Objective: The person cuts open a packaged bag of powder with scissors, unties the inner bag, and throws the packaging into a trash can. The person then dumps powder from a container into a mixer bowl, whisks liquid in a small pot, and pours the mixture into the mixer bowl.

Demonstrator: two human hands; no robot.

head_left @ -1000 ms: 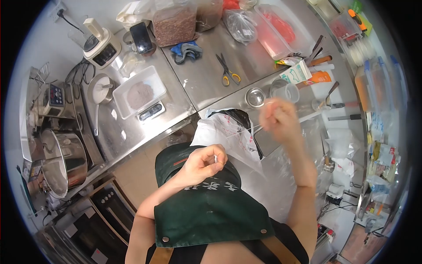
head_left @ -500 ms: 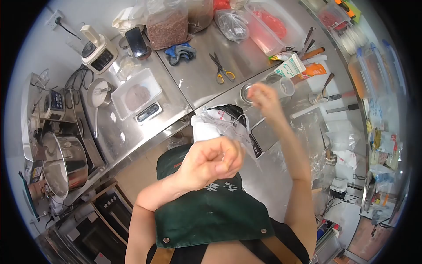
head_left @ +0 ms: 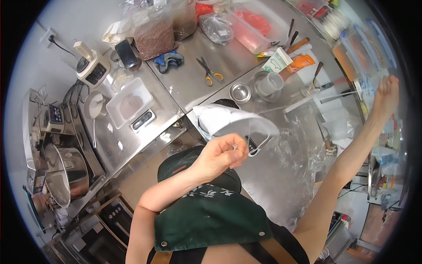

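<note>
Steel counters [head_left: 281, 171] hold a plastic tub [head_left: 129, 103] and yellow-handled scissors [head_left: 209, 72].

On my table [head_left: 187, 86], the scissors [head_left: 209, 72] lie in the middle, with a cloth [head_left: 169, 62] to their left and a big bag [head_left: 154, 39] behind the cloth. A long box [head_left: 271, 33] is behind them on the right. Nearer me, the sack [head_left: 226, 121] is in front of a small bowl [head_left: 240, 93]. Right of that, a cup [head_left: 271, 83] stands in a wider bowl [head_left: 266, 97]. Over on my left, a tub [head_left: 146, 83] is at the scale [head_left: 143, 119], between that and a pan [head_left: 93, 104]. The blender [head_left: 90, 66] stands behind the pan, and a phone [head_left: 127, 54] is behind the tub.
</note>
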